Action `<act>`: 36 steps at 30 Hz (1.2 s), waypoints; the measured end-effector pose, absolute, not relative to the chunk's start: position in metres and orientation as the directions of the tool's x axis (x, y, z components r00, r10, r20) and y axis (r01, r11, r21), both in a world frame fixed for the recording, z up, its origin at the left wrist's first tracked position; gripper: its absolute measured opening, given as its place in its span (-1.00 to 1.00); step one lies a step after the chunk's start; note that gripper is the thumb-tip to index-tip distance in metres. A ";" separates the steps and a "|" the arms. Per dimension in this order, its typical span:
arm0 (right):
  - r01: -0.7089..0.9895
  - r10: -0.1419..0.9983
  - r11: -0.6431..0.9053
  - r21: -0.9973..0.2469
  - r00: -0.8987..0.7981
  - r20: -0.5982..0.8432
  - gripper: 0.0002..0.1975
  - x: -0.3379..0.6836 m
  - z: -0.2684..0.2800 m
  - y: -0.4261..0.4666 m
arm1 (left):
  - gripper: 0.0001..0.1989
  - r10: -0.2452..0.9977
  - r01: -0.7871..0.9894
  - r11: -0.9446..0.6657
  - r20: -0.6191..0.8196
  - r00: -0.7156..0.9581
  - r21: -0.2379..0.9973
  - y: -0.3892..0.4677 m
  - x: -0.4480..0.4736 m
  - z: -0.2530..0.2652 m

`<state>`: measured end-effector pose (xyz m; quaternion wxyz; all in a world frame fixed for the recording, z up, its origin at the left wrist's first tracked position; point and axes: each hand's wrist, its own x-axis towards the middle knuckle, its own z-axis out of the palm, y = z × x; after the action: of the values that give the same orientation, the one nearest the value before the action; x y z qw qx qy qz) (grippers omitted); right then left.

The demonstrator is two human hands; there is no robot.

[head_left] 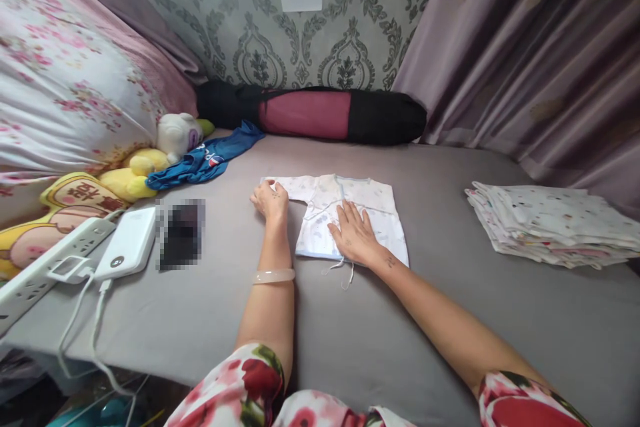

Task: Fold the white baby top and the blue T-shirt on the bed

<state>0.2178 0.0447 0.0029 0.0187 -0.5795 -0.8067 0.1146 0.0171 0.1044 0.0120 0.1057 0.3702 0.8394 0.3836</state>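
Flowered sleeves [233,387] line the bottom edge. Mid-frame, a small shirt [317,225] lies mostly unfolded, one arm hidden; left hand [271,200] pinches the other's cuff [267,180], right hand [354,235] presses flat, outspread. Stacked cloths [550,223], frame right, look finished.

The blue cloth [209,161] bears white lettering, broken up by the folds; a capital P stands out, and beside it is a round emblem in red, white and blue. Together they seem to make the Pepsi brand, though the creases leave that short of certain. The yellow plush [75,195] carries reddish-brown characters, Chinese in form, on its pale panel; they are too small to read. The white power bank [126,243] has a round dark spot with a pale mark inside, its shape too blurred to make out.
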 end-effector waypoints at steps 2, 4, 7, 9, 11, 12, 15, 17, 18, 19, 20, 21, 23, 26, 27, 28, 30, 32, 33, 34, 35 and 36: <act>0.926 0.938 0.328 -0.185 -0.343 -0.055 -0.37 0.216 0.010 0.046 | -0.70 0.671 0.513 0.471 0.086 -0.736 0.718 0.104 0.016 0.012; 0.929 0.943 0.331 -0.167 -0.333 0.020 -0.44 0.213 0.018 0.050 | -0.68 0.653 0.488 0.496 0.062 -0.755 0.718 0.104 0.015 0.012; 0.937 0.950 0.308 -0.162 -0.293 0.108 -0.52 0.207 0.026 0.064 | -0.66 0.642 0.471 0.519 0.038 -0.765 0.714 0.105 0.014 0.012; 0.933 0.945 0.319 -0.170 -0.298 0.135 -0.55 0.205 0.027 0.077 | -0.67 0.638 0.466 0.527 0.032 -0.770 0.711 0.105 0.013 0.011; 0.920 0.935 0.350 -0.177 -0.330 0.133 -0.55 0.203 0.025 0.091 | -0.68 0.635 0.469 0.532 0.034 -0.772 0.705 0.106 0.012 0.011; 0.914 0.930 0.364 -0.179 -0.348 0.118 -0.54 0.203 0.023 0.098 | -0.67 0.631 0.470 0.536 0.037 -0.775 0.701 0.107 0.012 0.011; 0.900 0.919 0.392 -0.191 -0.394 0.027 -0.47 0.199 0.016 0.114 | -0.65 0.619 0.469 0.554 0.037 -0.784 0.688 0.108 0.011 0.012; 0.895 0.912 0.399 -0.199 -0.411 -0.018 -0.43 0.196 0.011 0.122 | -0.64 0.612 0.465 0.565 0.030 -0.790 0.682 0.108 0.009 0.013; 0.894 0.910 0.401 -0.201 -0.414 -0.024 -0.41 0.195 0.009 0.126 | -0.63 0.611 0.463 0.569 0.027 -0.791 0.679 0.108 0.009 0.013; 0.894 0.910 0.401 -0.201 -0.413 -0.023 -0.40 0.193 0.007 0.128 | -0.63 0.610 0.461 0.574 0.022 -0.792 0.677 0.108 0.008 0.013; 0.897 0.913 0.395 -0.201 -0.407 -0.024 -0.40 0.192 0.005 0.131 | -0.63 0.608 0.459 0.580 0.017 -0.793 0.673 0.108 0.008 0.013; 0.901 0.917 0.385 -0.201 -0.399 -0.029 -0.39 0.191 0.003 0.133 | -0.63 0.606 0.456 0.587 0.010 -0.795 0.669 0.108 0.007 0.013; 0.910 0.924 0.362 -0.202 -0.379 -0.052 -0.37 0.191 -0.001 0.135 | -0.63 0.603 0.452 0.602 -0.003 -0.798 0.658 0.108 0.006 0.013; 0.917 0.928 0.344 -0.200 -0.365 -0.079 -0.36 0.191 -0.003 0.136 | -0.61 0.603 0.459 0.618 -0.010 -0.798 0.639 0.109 0.005 0.012; 0.918 0.927 0.344 -0.197 -0.366 -0.083 -0.35 0.191 -0.004 0.136 | -0.61 0.605 0.464 0.622 -0.011 -0.796 0.631 0.109 0.005 0.012; 0.918 0.926 0.345 -0.195 -0.367 -0.088 -0.35 0.191 -0.003 0.136 | -0.61 0.606 0.469 0.627 -0.012 -0.795 0.622 0.109 0.006 0.012; 0.918 0.924 0.346 -0.193 -0.369 -0.097 -0.35 0.191 -0.003 0.137 | -0.61 0.607 0.475 0.638 -0.017 -0.794 0.606 0.110 0.006 0.012; 0.917 0.923 0.347 -0.194 -0.371 -0.101 -0.34 0.191 -0.003 0.137 | -0.63 0.608 0.481 0.646 -0.019 -0.794 0.593 0.110 0.007 0.012; 0.917 0.923 0.346 -0.196 -0.370 -0.104 -0.34 0.191 -0.003 0.138 | -0.64 0.608 0.483 0.650 -0.020 -0.794 0.587 0.110 0.007 0.011; 0.918 0.924 0.344 -0.198 -0.369 -0.105 -0.34 0.190 -0.003 0.138 | -0.65 0.609 0.486 0.653 -0.020 -0.793 0.581 0.110 0.007 0.011; 0.918 0.925 0.341 -0.200 -0.366 -0.105 -0.34 0.190 -0.003 0.138 | -0.66 0.610 0.489 0.656 -0.023 -0.792 0.575 0.110 0.006 0.010; 0.918 0.925 0.340 -0.202 -0.365 -0.103 -0.34 0.190 -0.003 0.138 | -0.67 0.612 0.493 0.658 -0.023 -0.791 0.569 0.111 0.006 0.010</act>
<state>0.1903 0.1380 -0.0034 0.0149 -0.5632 -0.8184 0.1133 0.0056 0.1107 0.0099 0.1069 0.3054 0.9043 0.2787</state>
